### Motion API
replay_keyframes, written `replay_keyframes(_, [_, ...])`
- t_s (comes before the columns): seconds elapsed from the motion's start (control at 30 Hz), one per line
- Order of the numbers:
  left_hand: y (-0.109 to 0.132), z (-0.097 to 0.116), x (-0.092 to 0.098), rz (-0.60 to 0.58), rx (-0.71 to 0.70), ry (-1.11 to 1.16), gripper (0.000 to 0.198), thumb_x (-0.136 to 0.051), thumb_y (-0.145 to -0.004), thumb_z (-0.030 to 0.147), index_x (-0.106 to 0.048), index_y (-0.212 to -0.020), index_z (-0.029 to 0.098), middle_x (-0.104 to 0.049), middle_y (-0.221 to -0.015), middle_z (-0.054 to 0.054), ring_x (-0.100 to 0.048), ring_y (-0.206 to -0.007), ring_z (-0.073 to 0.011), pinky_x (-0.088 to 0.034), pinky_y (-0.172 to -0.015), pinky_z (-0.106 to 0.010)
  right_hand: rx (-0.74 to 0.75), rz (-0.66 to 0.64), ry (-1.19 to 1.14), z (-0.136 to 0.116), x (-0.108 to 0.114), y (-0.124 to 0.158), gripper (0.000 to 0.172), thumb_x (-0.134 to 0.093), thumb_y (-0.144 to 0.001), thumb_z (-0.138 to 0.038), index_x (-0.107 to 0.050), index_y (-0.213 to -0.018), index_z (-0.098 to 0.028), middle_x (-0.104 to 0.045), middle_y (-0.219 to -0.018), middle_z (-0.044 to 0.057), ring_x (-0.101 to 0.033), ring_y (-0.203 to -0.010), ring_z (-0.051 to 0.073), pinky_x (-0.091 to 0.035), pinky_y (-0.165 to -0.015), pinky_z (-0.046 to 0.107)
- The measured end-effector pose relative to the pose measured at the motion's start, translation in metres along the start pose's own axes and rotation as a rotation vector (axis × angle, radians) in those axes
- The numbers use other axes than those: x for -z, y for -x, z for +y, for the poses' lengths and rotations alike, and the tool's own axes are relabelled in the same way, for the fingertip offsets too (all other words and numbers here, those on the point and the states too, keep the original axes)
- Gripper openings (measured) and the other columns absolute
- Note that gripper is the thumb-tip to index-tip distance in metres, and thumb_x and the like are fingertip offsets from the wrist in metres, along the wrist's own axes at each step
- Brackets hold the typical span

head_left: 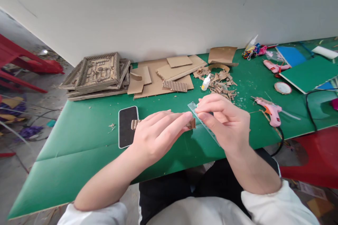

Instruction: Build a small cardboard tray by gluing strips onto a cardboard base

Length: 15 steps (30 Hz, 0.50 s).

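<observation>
The left hand [158, 132] has its fingers grasping a corrugated strip [135, 124], whose nine-o'clock end overlaps a phone [126, 126]; the right hand [229, 124] is pinched, on what I cannot tell. At its nine o'clock lies a ruler [209, 130], at eleven a glue bottle [205, 83].

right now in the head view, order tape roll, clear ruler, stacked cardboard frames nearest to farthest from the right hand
1. clear ruler, alongside the right hand
2. tape roll, off to the right
3. stacked cardboard frames, far left by the wall
</observation>
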<state>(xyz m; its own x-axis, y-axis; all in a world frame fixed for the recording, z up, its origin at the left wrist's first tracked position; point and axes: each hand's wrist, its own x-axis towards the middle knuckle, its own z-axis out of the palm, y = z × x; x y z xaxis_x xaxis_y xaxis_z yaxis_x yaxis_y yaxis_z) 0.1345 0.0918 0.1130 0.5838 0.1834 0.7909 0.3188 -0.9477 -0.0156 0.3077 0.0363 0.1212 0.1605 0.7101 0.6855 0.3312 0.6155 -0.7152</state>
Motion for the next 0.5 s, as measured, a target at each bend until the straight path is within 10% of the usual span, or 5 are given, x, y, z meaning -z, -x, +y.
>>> replay_keyframes(0.5, [-0.0011,0.0017,-0.0009,0.011,-0.029,0.001,0.047,-0.062,-0.086,0.017,-0.045,-0.13,0.014,-0.073,-0.086,-0.003,-0.068,-0.07,-0.0123,-0.057,-0.072,-0.026,0.394,0.136,0.509,-0.0054,-0.0081,0.0032,0.016,-0.065,-0.078,-0.01,-0.064,-0.089,-0.021,-0.065,-0.076,0.001,-0.064,-0.077,0.015,-0.055,-0.085,0.043])
